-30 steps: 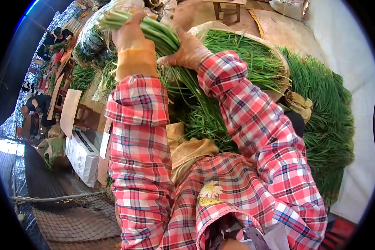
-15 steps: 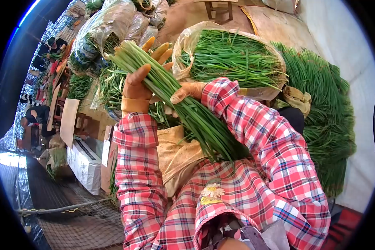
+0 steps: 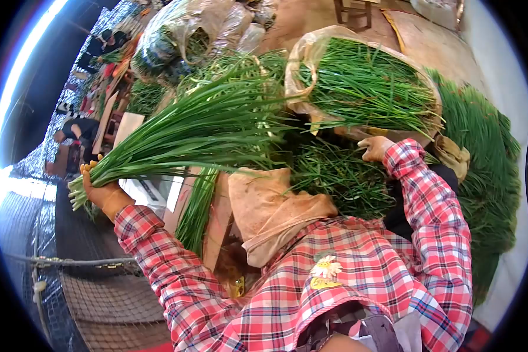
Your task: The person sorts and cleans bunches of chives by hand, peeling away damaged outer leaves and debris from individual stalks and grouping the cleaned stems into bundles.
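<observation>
- The left hand (image 3: 102, 190) gripped a bunch of long green leaves (image 3: 182, 132) near its pale stem ends (image 3: 82, 190), the fingers wrapped around them.
- From those fingers the leaves fanned out towards the right fingers, their tips stopping short of them.
- The right hand (image 3: 376, 148) was apart from the bunch, its fingers loosely bent, thumb and forefinger parted, with no leaf seen between them.
- Gathering looked done for this one bunch: its stem ends sat together within the left fingers. It appeared untied, though those fingers hid part of it.
- Much seemed left ungathered. Loose greens (image 3: 334, 176) lay tangled just to the left of the right fingers and below them.
- Just beyond the right fingers lay an open sack (image 3: 302, 88), filled with more greens; whether the fingers touched it could not be told.
- To the right of the right fingers spread a large heap of greens (image 3: 481, 152), laid in fairly orderly rows.
- To the right of the left fingers and lower down, another strip of long greens (image 3: 196, 217) lay beside a board (image 3: 217, 229), held by neither hand.
</observation>
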`<move>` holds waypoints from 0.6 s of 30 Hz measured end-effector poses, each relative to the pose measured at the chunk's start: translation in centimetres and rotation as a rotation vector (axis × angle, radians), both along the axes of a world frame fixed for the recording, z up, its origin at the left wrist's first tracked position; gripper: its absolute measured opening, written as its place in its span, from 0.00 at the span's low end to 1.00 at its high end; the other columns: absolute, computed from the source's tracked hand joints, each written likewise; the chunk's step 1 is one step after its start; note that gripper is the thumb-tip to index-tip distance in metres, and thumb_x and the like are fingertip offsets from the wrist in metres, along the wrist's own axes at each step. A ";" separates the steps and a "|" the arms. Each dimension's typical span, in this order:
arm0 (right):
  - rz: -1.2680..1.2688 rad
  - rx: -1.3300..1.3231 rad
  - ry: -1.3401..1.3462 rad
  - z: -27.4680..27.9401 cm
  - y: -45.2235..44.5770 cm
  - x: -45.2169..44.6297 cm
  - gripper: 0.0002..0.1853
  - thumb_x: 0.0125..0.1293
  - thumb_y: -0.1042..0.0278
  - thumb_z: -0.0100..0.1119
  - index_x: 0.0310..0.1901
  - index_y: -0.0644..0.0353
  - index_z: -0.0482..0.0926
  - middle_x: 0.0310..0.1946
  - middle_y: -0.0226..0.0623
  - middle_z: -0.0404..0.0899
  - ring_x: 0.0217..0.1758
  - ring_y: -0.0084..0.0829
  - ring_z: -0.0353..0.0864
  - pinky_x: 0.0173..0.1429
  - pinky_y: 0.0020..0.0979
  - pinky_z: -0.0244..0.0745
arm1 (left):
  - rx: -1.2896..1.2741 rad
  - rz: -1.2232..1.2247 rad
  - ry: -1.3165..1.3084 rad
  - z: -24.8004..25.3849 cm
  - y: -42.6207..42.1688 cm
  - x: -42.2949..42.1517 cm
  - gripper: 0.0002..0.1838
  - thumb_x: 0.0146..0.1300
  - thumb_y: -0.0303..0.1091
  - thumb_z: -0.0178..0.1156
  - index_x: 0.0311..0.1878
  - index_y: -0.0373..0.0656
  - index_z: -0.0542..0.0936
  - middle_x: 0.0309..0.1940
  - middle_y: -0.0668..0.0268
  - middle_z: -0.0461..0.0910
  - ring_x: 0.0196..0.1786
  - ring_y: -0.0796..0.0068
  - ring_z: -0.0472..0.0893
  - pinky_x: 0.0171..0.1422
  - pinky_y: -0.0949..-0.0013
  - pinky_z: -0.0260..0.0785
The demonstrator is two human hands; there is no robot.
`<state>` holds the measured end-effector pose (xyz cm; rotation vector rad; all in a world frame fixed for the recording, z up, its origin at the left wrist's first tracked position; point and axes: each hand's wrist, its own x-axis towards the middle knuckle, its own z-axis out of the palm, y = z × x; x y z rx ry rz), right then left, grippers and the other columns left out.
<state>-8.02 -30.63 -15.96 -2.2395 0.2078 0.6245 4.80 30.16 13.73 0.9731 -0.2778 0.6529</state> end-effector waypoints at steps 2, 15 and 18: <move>-0.151 0.134 -0.012 1.4 0.8 0.1 0.24 0.50 0.68 0.60 0.52 0.60 0.75 0.29 0.39 0.80 0.27 0.27 0.78 0.36 0.27 0.74 | -0.091 0.093 0.061 0.2 0.6 -1.1 0.09 0.57 0.30 0.52 0.41 0.44 0.74 0.34 0.61 0.78 0.41 0.62 0.79 0.54 0.45 0.70; -0.382 0.551 0.219 -3.3 2.0 1.0 0.17 0.61 0.70 0.54 0.53 0.57 0.73 0.28 0.34 0.78 0.24 0.25 0.77 0.28 0.25 0.71 | 0.264 0.697 0.099 12.4 4.1 -11.2 0.12 0.53 0.23 0.59 0.42 0.32 0.74 0.35 0.56 0.76 0.38 0.63 0.79 0.43 0.65 0.76; -0.345 0.550 0.279 -3.3 3.3 1.1 0.18 0.63 0.71 0.51 0.55 0.56 0.71 0.29 0.35 0.78 0.24 0.24 0.76 0.24 0.22 0.68 | 0.816 0.949 0.137 13.1 1.1 -12.7 0.13 0.51 0.28 0.64 0.41 0.36 0.78 0.39 0.59 0.78 0.37 0.69 0.80 0.39 0.71 0.74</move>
